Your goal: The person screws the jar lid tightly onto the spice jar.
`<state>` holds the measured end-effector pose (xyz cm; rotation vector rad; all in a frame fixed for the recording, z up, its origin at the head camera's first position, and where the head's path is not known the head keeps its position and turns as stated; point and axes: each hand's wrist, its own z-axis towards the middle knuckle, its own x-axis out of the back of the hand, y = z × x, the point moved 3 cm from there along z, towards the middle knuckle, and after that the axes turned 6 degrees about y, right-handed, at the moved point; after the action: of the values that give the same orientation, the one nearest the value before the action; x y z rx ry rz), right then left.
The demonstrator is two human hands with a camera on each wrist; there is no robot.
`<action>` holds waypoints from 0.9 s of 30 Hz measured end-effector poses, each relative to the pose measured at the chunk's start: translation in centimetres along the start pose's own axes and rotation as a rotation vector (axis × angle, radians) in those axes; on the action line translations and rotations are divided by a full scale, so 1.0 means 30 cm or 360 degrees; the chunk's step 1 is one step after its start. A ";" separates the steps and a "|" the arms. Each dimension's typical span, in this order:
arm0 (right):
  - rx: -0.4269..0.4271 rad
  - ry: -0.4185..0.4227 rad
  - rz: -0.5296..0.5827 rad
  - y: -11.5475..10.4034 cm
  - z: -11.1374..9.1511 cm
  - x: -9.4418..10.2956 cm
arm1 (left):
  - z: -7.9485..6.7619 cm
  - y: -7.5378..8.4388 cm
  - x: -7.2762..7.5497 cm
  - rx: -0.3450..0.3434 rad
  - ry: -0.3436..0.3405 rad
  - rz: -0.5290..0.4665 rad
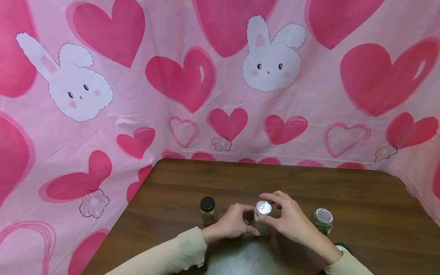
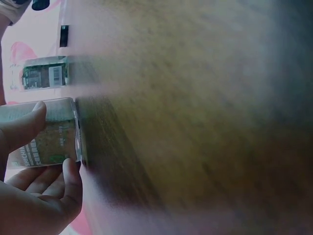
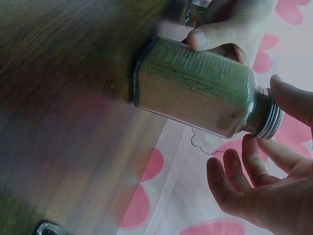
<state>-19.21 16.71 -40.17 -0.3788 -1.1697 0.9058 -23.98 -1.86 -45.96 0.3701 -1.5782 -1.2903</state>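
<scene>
A square glass spice jar (image 1: 262, 228) stands on the table between both hands, filled with brownish-green seasoning. My left hand (image 1: 233, 222) grips its body, thumb on one side and fingers on the other; the left wrist view shows the printed label (image 2: 58, 139). At the jar's top, my right hand (image 1: 291, 220) pinches the silver screw lid (image 3: 271, 120) between thumb and forefinger. The remaining right fingers (image 3: 234, 171) are spread loosely beneath in the right wrist view. The lid sits on the jar's neck.
On the wooden table (image 1: 172, 183), a black-capped jar (image 1: 207, 214) stands left of the left hand. A jar of green herbs (image 1: 323, 221) with a pale top stands right of the right hand. Another round top (image 1: 342, 248) is partly hidden by the right forearm. Pink heart-print cloth (image 1: 240, 114) hangs behind.
</scene>
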 end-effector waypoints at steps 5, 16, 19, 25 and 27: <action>0.0049 -0.0018 0.0009 0.008 -0.012 0.010 | 0.001 0.000 -0.001 0.0000 0.0007 0.0011; 0.0190 -0.0144 0.0221 0.022 -0.024 0.039 | 0.000 -0.003 0.000 0.0009 0.0015 -0.0003; 0.0187 -0.0157 0.0232 0.023 -0.023 0.037 | 0.001 -0.006 0.000 0.0014 0.0010 0.0014; 0.0170 -0.0169 0.0243 0.021 -0.020 0.035 | 0.007 -0.012 0.000 -0.0014 0.0009 0.0072; 0.0159 -0.0177 0.0245 0.020 -0.019 0.035 | 0.008 -0.015 0.000 -0.0012 0.0003 0.0064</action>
<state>-18.85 17.99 -40.15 -0.3441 -1.2034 1.1269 -24.34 -1.89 -46.33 0.3334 -1.5709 -1.2645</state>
